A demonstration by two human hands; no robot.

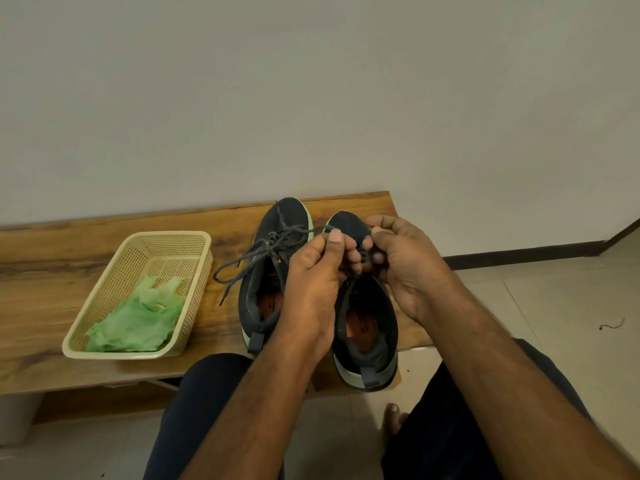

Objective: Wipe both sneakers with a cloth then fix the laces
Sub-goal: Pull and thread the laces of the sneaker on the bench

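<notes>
Two dark navy sneakers with pale soles and orange insoles stand side by side on a wooden bench (69,258), toes toward the wall. The left sneaker (263,271) has grey laces (242,261) hanging loose over its left side. Over the right sneaker (367,323), my left hand (311,282) and my right hand (405,261) meet above the lacing, each pinching that shoe's laces. The laces there are mostly hidden by my fingers. A crumpled green cloth (138,317) lies in a beige basket (197,268).
The perforated basket sits on the bench left of the shoes. A plain wall rises right behind the bench. My knees in dark trousers (201,410) are close to the bench's front edge, with tiled floor (554,306) to the right and a bare foot (393,419) below.
</notes>
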